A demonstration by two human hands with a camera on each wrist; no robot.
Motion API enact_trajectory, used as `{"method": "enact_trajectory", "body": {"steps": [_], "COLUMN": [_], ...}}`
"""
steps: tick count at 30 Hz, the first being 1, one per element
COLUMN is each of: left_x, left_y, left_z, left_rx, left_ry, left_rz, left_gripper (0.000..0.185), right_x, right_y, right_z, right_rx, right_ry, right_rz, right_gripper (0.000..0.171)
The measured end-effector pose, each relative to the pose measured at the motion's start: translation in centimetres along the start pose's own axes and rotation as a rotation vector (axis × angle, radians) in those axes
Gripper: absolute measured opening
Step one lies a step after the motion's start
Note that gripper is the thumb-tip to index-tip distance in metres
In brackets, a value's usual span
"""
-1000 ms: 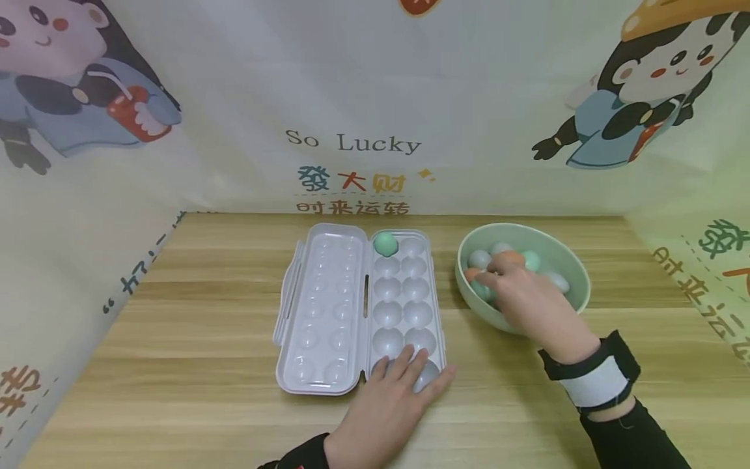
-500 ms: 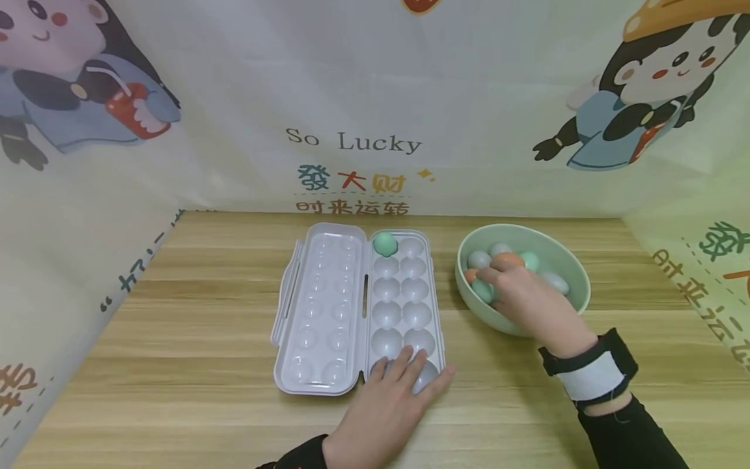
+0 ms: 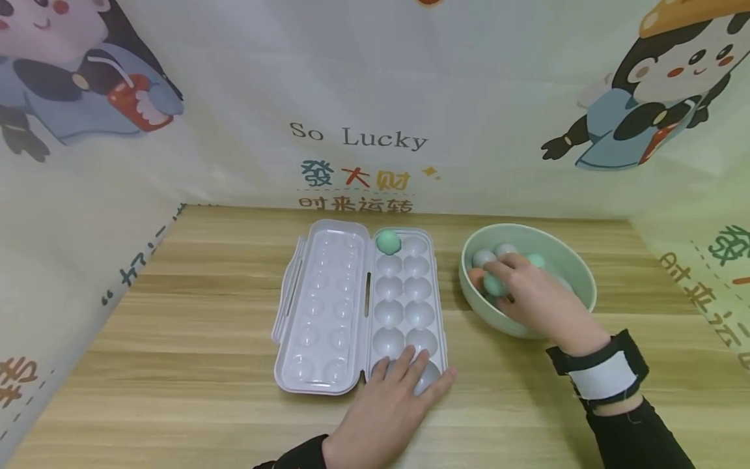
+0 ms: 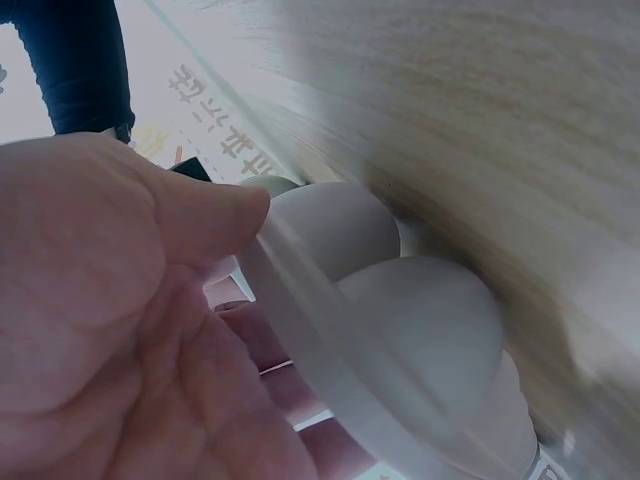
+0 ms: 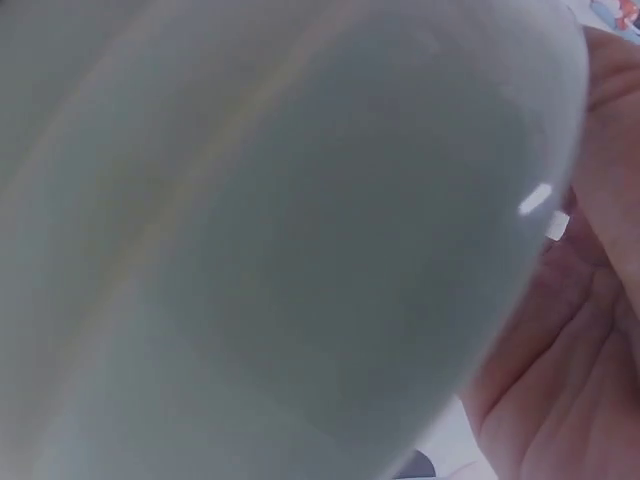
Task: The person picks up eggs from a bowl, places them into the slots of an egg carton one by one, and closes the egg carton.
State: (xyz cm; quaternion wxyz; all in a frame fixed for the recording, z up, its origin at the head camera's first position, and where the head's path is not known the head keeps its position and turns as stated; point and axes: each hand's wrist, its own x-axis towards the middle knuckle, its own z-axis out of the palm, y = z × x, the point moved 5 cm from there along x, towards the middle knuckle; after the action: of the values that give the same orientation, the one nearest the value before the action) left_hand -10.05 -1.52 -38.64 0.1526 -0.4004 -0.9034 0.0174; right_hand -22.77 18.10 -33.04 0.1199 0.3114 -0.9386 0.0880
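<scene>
A pale lilac plastic egg carton [image 3: 321, 309] lies unfolded, lid to the left and cup side to the right. One green egg [image 3: 388, 242] sits in the far left cup. My left hand [image 3: 383, 407] rests with spread fingers on the near end of the cups; in the left wrist view the thumb [image 4: 225, 215] touches the rim. My right hand [image 3: 541, 299] reaches into a pale green bowl [image 3: 577, 277], its fingers pinching a green egg [image 3: 494, 284]. The bowl's outer wall [image 5: 330, 230] fills most of the right wrist view and hides the fingertips.
Around the right hand, the bowl also holds grey-white eggs [image 3: 483, 258], an orange egg [image 3: 477, 279] and another green egg [image 3: 536, 260]. The wooden table [image 3: 205, 312] ends at a printed cloth backdrop [image 3: 246, 130] behind and at both sides.
The green egg at the bowl's left has shifted slightly right and up with my right fingers. An orange egg near those fingers is now out of sight. My left hand stays put.
</scene>
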Motion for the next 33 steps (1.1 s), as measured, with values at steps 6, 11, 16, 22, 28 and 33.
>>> {"method": "enact_trajectory", "body": {"steps": [6,11,16,22,28,33], "left_x": [-0.09,-0.1,-0.14,0.04,0.2,0.13], "left_y": [0.15,0.15,0.07,-0.04,-0.03,-0.06], "left_z": [0.0,-0.09,-0.11,-0.05,-0.05,-0.18], "left_rx": [0.0,0.006,0.007,0.001,0.002,-0.006], "left_ry": [0.004,0.026,0.029,0.012,-0.003,-0.014], "left_rz": [0.004,0.007,0.007,0.0,0.001,0.01], "left_gripper": [0.052,0.052,0.052,0.053,0.053,0.052], "right_x": [-0.26,-0.25,-0.12,0.02,0.04,0.0], "right_y": [0.21,0.32,0.3,0.27,0.37,0.58], "right_z": [0.06,-0.04,0.03,-0.06,-0.11,0.11], "right_rx": [0.02,-0.002,-0.013,-0.027,-0.031,-0.015], "right_ry": [-0.004,0.018,0.018,0.017,0.032,0.023], "right_rz": [0.011,0.003,0.002,0.01,0.0,-0.002], "right_gripper": [0.043,0.041,0.04,0.04,0.038,0.038]}}
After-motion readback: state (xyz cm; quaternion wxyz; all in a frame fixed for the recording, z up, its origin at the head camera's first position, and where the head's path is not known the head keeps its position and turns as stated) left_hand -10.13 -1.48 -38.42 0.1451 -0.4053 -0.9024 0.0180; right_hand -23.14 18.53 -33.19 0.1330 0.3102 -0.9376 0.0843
